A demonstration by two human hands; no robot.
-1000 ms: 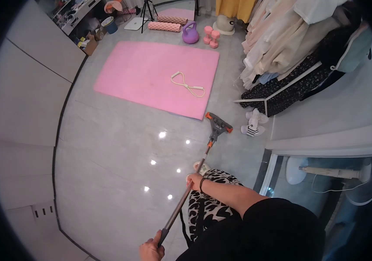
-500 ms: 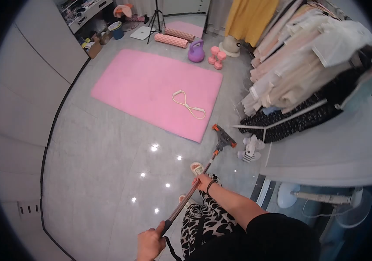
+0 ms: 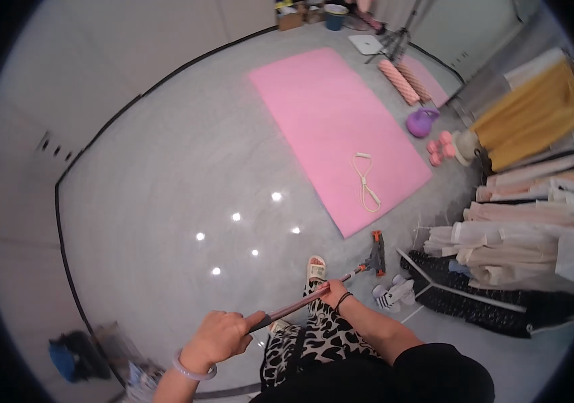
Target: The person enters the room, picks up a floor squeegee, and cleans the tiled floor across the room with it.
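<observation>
A mop (image 3: 293, 305) with a metal pole and a grey-and-orange head (image 3: 377, 253) slants across the view. My left hand (image 3: 223, 334), with a pale bangle at the wrist, is closed round the dark grip at the pole's end. Farther along, my right hand (image 3: 333, 293), wearing a black band, wraps round the pole. The mop head rests on the grey floor beside the near corner of the pink mat (image 3: 320, 114), not touching it. White striped shoes (image 3: 394, 293) lie just beyond the head. On the mat lies a cream figure-eight pull band (image 3: 365, 181).
Clothes on a low rack (image 3: 528, 228) fill the right side. Past the mat stand a purple kettlebell (image 3: 421, 123), pink dumbbells (image 3: 440, 149), foam rollers (image 3: 399, 82) and a tripod (image 3: 401, 37). Bags (image 3: 78, 356) sit by the cabinets at lower left. My slippered foot (image 3: 316, 269) is near the pole.
The view has turned left, so the mat and rack appear rotated. Bags have come into view at lower left. Both hands still hold the pole, which now lies flatter across the view.
</observation>
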